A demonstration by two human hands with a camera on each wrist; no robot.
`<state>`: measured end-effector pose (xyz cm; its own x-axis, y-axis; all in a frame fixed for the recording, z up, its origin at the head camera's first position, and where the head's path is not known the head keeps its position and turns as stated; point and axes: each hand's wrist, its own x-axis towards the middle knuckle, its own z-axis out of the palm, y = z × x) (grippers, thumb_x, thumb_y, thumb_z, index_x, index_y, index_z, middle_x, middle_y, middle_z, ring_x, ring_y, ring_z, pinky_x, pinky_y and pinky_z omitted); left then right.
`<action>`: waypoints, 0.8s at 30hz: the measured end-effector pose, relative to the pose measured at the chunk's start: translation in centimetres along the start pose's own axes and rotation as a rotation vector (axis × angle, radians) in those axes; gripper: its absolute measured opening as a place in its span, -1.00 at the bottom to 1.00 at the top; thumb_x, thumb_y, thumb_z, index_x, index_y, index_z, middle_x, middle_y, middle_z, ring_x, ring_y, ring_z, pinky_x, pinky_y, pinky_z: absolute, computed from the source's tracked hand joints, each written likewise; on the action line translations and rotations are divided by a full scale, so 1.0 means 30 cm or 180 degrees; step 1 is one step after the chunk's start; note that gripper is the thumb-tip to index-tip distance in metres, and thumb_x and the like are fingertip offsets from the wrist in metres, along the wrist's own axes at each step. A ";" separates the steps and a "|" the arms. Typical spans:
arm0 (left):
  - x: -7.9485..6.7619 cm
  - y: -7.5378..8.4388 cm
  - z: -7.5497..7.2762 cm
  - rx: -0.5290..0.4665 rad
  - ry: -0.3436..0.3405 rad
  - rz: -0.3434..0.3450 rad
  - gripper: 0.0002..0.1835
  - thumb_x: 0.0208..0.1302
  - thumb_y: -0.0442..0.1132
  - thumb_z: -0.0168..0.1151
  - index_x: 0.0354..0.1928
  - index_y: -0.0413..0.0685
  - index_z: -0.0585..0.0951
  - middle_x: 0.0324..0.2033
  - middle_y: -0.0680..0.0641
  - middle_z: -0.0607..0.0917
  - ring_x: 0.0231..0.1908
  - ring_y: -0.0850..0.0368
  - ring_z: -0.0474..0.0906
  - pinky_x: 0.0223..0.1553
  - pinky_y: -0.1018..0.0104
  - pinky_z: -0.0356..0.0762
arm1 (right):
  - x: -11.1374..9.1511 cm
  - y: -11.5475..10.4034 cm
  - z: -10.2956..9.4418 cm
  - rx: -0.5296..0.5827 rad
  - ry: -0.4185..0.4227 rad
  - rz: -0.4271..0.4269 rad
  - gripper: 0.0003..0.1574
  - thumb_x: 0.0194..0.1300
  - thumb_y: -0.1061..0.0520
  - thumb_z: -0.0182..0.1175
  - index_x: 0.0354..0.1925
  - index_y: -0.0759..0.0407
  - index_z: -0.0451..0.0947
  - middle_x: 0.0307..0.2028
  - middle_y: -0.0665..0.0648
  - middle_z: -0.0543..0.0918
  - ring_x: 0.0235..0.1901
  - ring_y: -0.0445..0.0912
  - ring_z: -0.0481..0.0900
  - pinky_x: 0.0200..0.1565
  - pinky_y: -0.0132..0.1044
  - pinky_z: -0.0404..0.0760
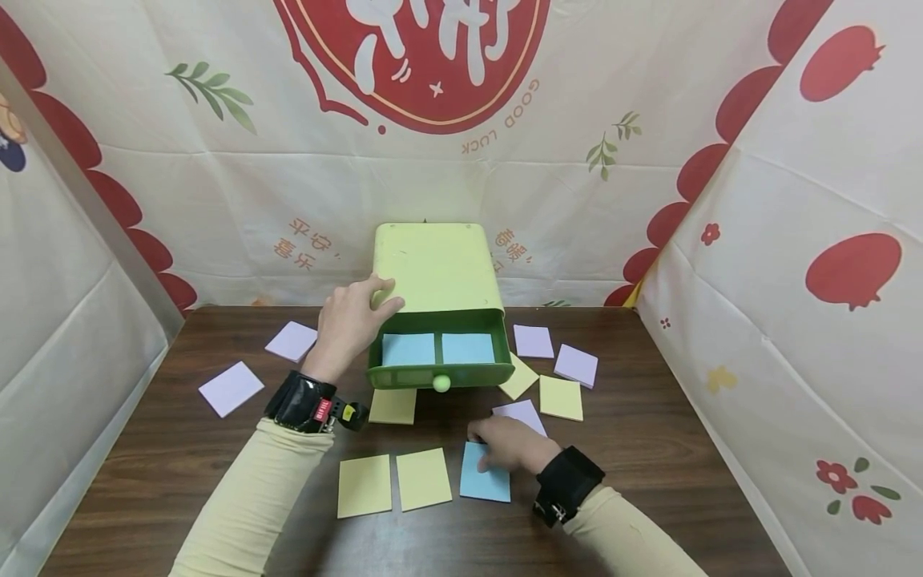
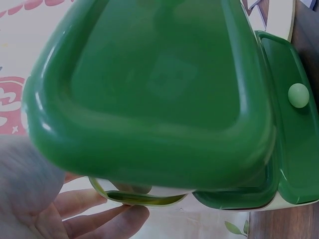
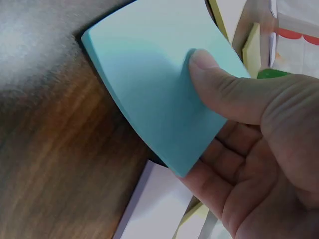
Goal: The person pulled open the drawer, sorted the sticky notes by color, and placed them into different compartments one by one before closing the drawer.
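Note:
At the middle back of the table stands a small box (image 1: 436, 264) with a pale yellow-green top. Its green drawer (image 1: 404, 377) is pulled out, a round knob (image 2: 298, 95) on the front, and two blue sticky note pads (image 1: 467, 349) lie inside. My left hand (image 1: 353, 316) rests at the box's left top edge; up close its fingers (image 2: 84, 201) reach along the box. Lower right, my right hand (image 1: 508, 445) pinches a blue sticky note pad (image 3: 149, 74), thumb flat on its upper face and the other fingers partly hidden by it.
Two yellow pads (image 1: 364, 486) lie at the front, and another yellow pad (image 1: 392, 406) is partly under the drawer. Purple pads (image 1: 231, 389) lie left of the box. More purple pads (image 1: 576, 365) and yellow pads (image 1: 560, 397) lie on the right. A printed cloth (image 1: 433, 184) hangs behind.

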<state>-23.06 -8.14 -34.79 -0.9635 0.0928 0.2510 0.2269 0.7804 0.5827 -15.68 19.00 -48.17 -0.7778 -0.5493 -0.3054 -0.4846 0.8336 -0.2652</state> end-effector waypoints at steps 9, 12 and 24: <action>0.001 -0.002 -0.001 0.0008 0.0012 0.0012 -0.54 0.32 0.10 0.23 0.19 0.12 0.59 0.31 -0.15 0.49 -0.72 0.13 0.12 -0.64 0.28 0.12 | 0.000 0.020 -0.038 0.0197 0.0093 -0.0200 -0.68 0.28 0.10 0.29 0.01 0.10 0.65 -0.13 0.00 0.72 -0.20 -0.17 0.56 -0.05 -0.19 0.57; 0.000 -0.003 -0.001 -0.0001 0.0014 0.0025 -0.54 0.32 0.10 0.22 0.19 0.12 0.59 0.28 -0.15 0.53 -0.72 0.13 0.13 -0.64 0.29 0.12 | 0.005 0.032 -0.043 0.0282 0.0157 -0.0239 -0.70 0.32 0.13 0.24 0.01 0.13 0.66 -0.11 0.03 0.73 -0.17 -0.16 0.60 -0.04 -0.18 0.58; 0.000 -0.001 -0.002 0.0002 0.0022 0.0018 -0.53 0.32 0.11 0.22 0.19 0.11 0.60 0.30 -0.16 0.49 -0.73 0.13 0.12 -0.65 0.28 0.12 | 0.007 0.061 -0.068 0.0386 0.0412 -0.0199 -0.75 0.35 0.16 0.19 -0.04 0.15 0.67 -0.18 0.03 0.73 -0.21 -0.14 0.61 -0.07 -0.15 0.58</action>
<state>-23.04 -8.19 -34.76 -0.9612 0.0929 0.2597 0.2323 0.7802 0.5808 -17.55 20.53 -46.84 -0.7965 -0.5812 -0.1669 -0.4878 0.7807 -0.3906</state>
